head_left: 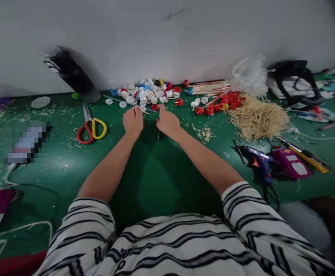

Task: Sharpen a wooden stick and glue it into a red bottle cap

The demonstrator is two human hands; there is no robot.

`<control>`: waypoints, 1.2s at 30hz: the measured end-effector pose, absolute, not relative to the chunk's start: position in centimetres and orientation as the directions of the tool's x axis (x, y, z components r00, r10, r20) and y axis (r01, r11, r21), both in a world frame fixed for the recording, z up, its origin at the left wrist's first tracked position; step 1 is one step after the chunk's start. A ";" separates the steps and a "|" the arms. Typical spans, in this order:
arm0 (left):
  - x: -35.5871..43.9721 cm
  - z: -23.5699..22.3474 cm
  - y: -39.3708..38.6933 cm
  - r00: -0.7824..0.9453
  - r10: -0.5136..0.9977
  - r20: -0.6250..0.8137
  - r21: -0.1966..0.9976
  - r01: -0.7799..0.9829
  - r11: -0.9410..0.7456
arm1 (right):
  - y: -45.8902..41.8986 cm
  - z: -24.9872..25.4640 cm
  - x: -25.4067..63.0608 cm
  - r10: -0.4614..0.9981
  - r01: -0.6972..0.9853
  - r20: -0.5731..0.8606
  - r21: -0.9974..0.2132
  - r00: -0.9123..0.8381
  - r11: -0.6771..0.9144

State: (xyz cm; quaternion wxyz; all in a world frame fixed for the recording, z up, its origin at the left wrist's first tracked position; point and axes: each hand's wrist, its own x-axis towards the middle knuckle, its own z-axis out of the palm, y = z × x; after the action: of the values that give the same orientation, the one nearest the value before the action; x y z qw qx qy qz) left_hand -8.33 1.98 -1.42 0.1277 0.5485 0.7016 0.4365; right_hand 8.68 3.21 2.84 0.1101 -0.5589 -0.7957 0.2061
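Reaching over a green table [167,180], a person's left hand [133,121] pinched a thin pale stick [146,112]; the right hand [168,122] curled beside a red cap [154,107], its grip impossible to tell. Both were just in front of piled, mixed-color caps [150,93].

Dim light leaves faint glare on the green table [65,168], edges stretched and soft.

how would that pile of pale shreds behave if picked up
The pile of pale shreds is probably light and springy, being a loose tangle of thin strands. It would likely shed bits when lifted, as similar bits litter the green tabletop.
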 end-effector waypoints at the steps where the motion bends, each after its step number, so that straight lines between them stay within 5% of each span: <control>1: -8.3 -1.4 2.0 -0.410 0.854 0.319 0.739 0.672 0.047 | 3.6 2.7 8.7 0.941 0.863 -0.076 -0.430 -0.329 0.267; 14: -6.9 -1.4 1.9 -0.409 0.851 0.329 0.732 0.680 0.044 | 0.6 3.0 21.0 0.981 0.957 -0.173 -0.288 -0.084 0.031; 17: -6.9 -1.4 1.8 -0.403 0.858 0.317 0.724 0.688 0.056 | -1.0 3.9 22.1 0.975 0.944 -0.157 -0.313 -0.160 0.104; 21: -6.8 -1.4 1.6 -0.378 0.872 0.310 0.725 0.687 0.040 | -4.1 4.9 21.6 0.901 0.863 -0.066 -0.325 -0.430 0.388; 25: -6.7 -1.4 1.3 -0.347 0.879 0.328 0.706 0.708 0.016 | -7.4 4.3 20.5 0.725 0.718 -0.148 -0.366 -0.673 0.592; 36: -6.0 -1.1 0.8 -0.279 0.904 0.324 0.657 0.754 -0.003 | -5.7 3.4 20.5 0.843 0.825 -0.140 -0.339 -0.520 0.452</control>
State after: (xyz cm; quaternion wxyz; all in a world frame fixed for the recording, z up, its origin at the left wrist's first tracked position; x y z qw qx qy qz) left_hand -6.02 0.77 -1.09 0.0969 0.5927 0.6995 0.3873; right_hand 20.49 -5.67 3.37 0.0242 -0.4895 -0.8518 0.1851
